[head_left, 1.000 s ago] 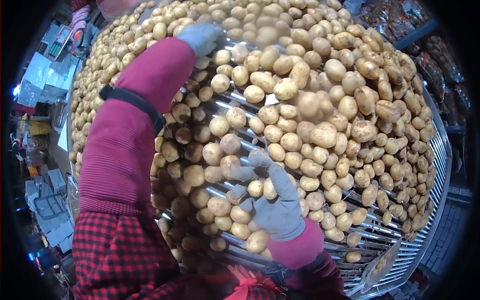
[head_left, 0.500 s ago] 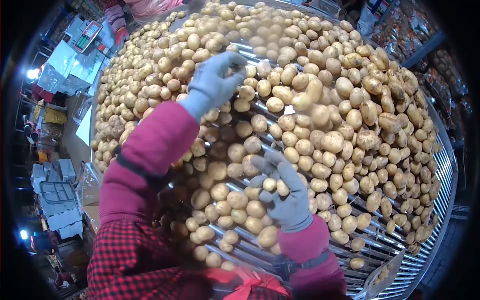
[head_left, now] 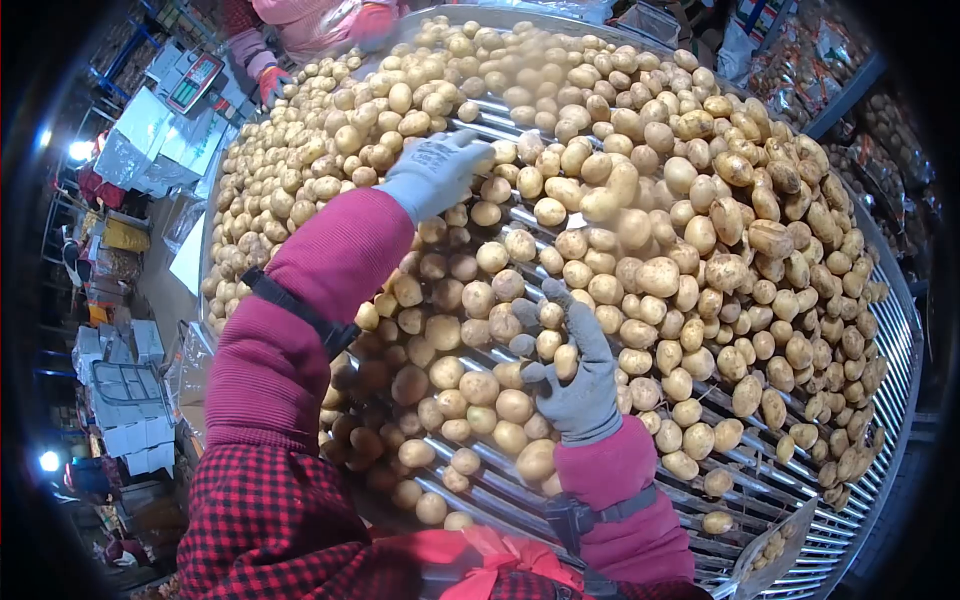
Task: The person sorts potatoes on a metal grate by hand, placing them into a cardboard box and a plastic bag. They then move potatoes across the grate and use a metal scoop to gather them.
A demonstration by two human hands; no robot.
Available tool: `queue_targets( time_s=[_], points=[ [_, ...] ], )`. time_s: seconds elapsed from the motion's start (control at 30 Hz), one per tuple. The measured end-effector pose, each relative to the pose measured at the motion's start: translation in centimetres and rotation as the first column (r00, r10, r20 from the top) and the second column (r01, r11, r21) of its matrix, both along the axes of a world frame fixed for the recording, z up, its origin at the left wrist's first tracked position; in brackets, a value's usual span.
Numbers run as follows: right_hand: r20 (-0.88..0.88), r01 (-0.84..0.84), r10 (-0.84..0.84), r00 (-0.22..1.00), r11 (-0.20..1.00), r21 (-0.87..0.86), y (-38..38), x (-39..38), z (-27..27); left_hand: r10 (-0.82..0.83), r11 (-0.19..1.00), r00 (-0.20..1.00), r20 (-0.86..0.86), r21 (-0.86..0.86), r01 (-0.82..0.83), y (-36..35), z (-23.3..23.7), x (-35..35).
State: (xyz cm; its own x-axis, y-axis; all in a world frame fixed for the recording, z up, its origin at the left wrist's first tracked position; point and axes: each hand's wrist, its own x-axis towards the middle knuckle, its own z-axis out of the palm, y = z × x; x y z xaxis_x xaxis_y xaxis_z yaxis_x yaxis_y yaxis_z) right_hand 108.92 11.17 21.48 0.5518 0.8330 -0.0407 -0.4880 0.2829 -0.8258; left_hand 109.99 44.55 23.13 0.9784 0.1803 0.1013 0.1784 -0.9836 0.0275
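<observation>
Two gloved hands at work on potatoes (head_left: 700, 235) heaped on a roller bed (head_left: 800, 505).

Left hand (head_left: 435, 172) lies flat on the heap toward the far left edge, fingers (head_left: 470, 150) pressed together, gripping nothing. Right hand (head_left: 578, 385), near the middle of the near edge, has its fingers (head_left: 590, 330) curled, pinching two small potatoes (head_left: 548, 345). Another person's hand (head_left: 271, 84) is at the far left corner.

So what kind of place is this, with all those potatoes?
Probably a potato sorting or packing shed, maybe a market. Heaps of potatoes cover a table of metal rollers, the right hand holds a few, and a weighing scale sits at the far end.
</observation>
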Motion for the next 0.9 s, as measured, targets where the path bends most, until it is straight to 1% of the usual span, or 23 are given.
queue_targets(
  time_s=[0.03, 0.07, 0.13, 0.17, 0.2, 0.23, 0.27, 0.3, 0.33, 0.4, 0.43, 0.47, 0.5, 0.53, 0.57, 0.63, 0.67, 0.73, 0.77, 0.8, 0.83, 0.87, 0.9],
  points=[
    [0.345, 0.087, -0.06, 0.937, 0.994, -0.063, 0.2, -0.2, 0.1, 0.026, 0.996, 0.996, 0.082, 0.084, -0.033, 0.9, -0.5, -0.2],
    [0.339, 0.092, -0.065, 0.939, 0.994, -0.065, 0.1, -0.2, 0.2, 0.128, 0.982, 0.992, 0.014, 0.135, -0.129, 2.1, -0.8, -0.1],
    [0.137, 0.016, -0.004, 0.991, 0.996, -0.084, -0.1, 0.0, 0.3, 0.295, 0.934, 0.953, 0.075, 0.191, -0.304, 3.0, 0.2, 0.2],
    [-0.191, -0.015, 0.027, 0.981, 0.998, 0.061, 0.0, 0.2, -0.6, 0.29, 0.935, 0.954, 0.074, 0.189, -0.299, 3.0, 0.3, 0.3],
    [-0.201, -0.009, 0.02, 0.979, 0.999, 0.054, 0.0, 0.0, -0.6, 0.205, 0.974, 0.978, -0.034, 0.101, -0.201, 1.8, 1.4, -0.2],
    [0.018, 0.017, -0.018, 1.0, 1.0, 0.014, 0.1, 0.0, -0.3, 0.113, 0.994, 0.985, -0.131, 0.0, -0.114, 1.0, 1.8, -0.8],
    [0.241, 0.046, -0.04, 0.97, 0.999, -0.02, 0.3, 0.0, 0.0, 0.023, 1.0, 0.996, -0.082, 0.0, -0.023, 1.1, 0.3, -1.3],
    [0.226, 0.038, -0.03, 0.974, 0.999, -0.03, 0.4, -0.1, 0.2, -0.01, 1.0, 0.997, -0.077, 0.0, 0.011, 1.5, -1.2, -1.2],
    [0.229, 0.035, -0.026, 0.973, 0.999, -0.039, 0.5, 0.0, 0.3, -0.045, 0.999, 0.997, -0.069, -0.001, 0.045, 1.4, -1.6, -0.5],
    [0.128, 0.032, -0.021, 0.992, 0.996, -0.084, 0.4, -0.3, 0.4, -0.066, 0.996, 0.973, -0.221, 0.05, 0.079, 1.2, -1.6, 1.2],
    [0.119, 0.037, -0.033, 0.992, 0.999, -0.034, 0.5, -0.4, 0.4, 0.001, 0.994, 0.953, -0.304, 0.105, 0.033, 0.6, -2.4, 2.7],
    [-0.099, -0.005, 0.005, 0.995, 1.0, 0.006, 0.4, -0.2, 0.0, 0.046, 0.985, 0.936, -0.35, 0.172, 0.015, -0.2, -2.6, 3.5],
    [0.109, 0.056, -0.055, 0.992, 0.998, -0.012, 0.6, -0.5, 0.2, 0.084, 0.987, 0.927, -0.365, 0.155, -0.028, -0.5, -2.8, 3.6],
    [0.313, 0.122, -0.113, 0.943, 0.992, -0.009, 0.8, -0.7, 0.4, 0.119, 0.987, 0.917, -0.381, 0.146, -0.068, -0.8, -2.9, 3.6],
    [0.305, 0.125, -0.116, 0.945, 0.992, -0.008, 0.7, -0.5, 0.3, 0.117, 0.987, 0.914, -0.388, 0.147, -0.064, -0.9, -3.0, 3.3],
    [0.203, 0.068, -0.051, 0.978, 0.995, -0.078, 0.4, -0.3, 0.0, 0.144, 0.989, 0.952, -0.271, 0.055, -0.134, -1.7, -2.1, 1.9],
    [0.193, 0.076, -0.061, 0.979, 0.994, -0.075, 0.3, -0.3, -0.1, 0.136, 0.99, 0.95, -0.28, 0.06, -0.124, -1.4, -2.6, 1.5],
    [0.143, 0.065, -0.049, 0.989, 0.992, -0.105, 0.2, -0.2, -0.3, 0.124, 0.992, 0.987, -0.104, -0.025, -0.127, -2.2, -1.9, 0.9],
    [0.326, 0.147, -0.138, 0.935, 0.989, -0.002, 0.6, -0.3, -0.9, 0.219, 0.97, 0.954, -0.205, -0.059, -0.236, -2.3, -1.4, 0.9],
    [0.322, 0.15, -0.142, 0.936, 0.989, 0.0, 0.5, -0.1, -1.1, 0.217, 0.971, 0.954, -0.208, -0.055, -0.233, -3.0, -0.5, 0.1],
    [0.394, 0.16, -0.139, 0.909, 0.987, -0.022, 0.3, 0.1, -1.4, 0.271, 0.922, 0.956, -0.114, -0.253, -0.292, -3.6, 0.1, -1.0],
    [0.462, 0.173, -0.133, 0.877, 0.984, -0.046, 0.1, 0.2, -1.7, 0.338, 0.836, 0.941, -0.034, -0.447, -0.317, -4.3, 0.7, -2.1],
    [0.526, 0.185, -0.119, 0.842, 0.98, -0.074, 0.0, 0.0, -2.0, 0.281, 0.718, 0.959, 0.045, -0.672, -0.18, -5.9, 1.8, -3.3]
  ],
)
